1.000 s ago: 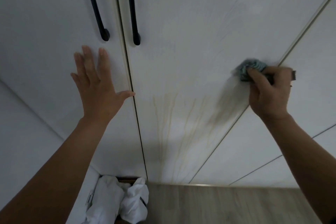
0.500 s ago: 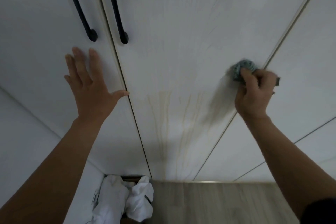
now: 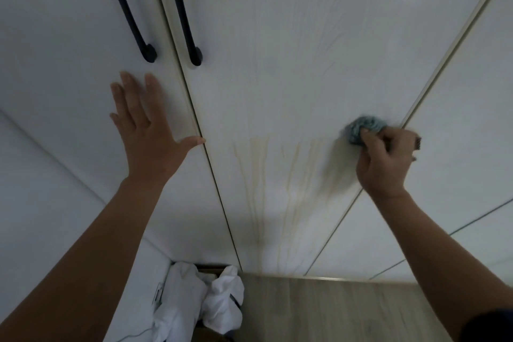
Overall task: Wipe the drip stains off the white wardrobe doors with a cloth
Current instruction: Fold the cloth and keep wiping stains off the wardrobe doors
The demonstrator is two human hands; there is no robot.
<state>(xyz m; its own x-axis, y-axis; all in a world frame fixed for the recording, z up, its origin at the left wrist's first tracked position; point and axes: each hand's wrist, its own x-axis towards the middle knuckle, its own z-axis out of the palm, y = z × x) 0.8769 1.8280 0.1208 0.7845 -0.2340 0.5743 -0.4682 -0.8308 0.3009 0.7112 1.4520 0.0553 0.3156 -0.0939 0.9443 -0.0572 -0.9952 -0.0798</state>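
While white laundry point(image 3: 194, 300) lies crumpled on the floor point(image 3: 333, 311) at the foot of the wardrobe, the left hand point(image 3: 147, 136) presses flat on the left door point(image 3: 69, 64), fingers straight and spread. The right hand point(image 3: 385, 161) has its fingers curled tight round a balled blue-grey cloth point(image 3: 361, 130), held against the middle door point(image 3: 277, 50) near its right edge. Between and below the hands, tan drip stains point(image 3: 261, 175) run down to the door's bottom edge, seemingly untouched. Higher up, by the black handles point(image 3: 191, 22), the panel looks clean. By this showing the job is barely begun: the main streaks are all left to wipe.
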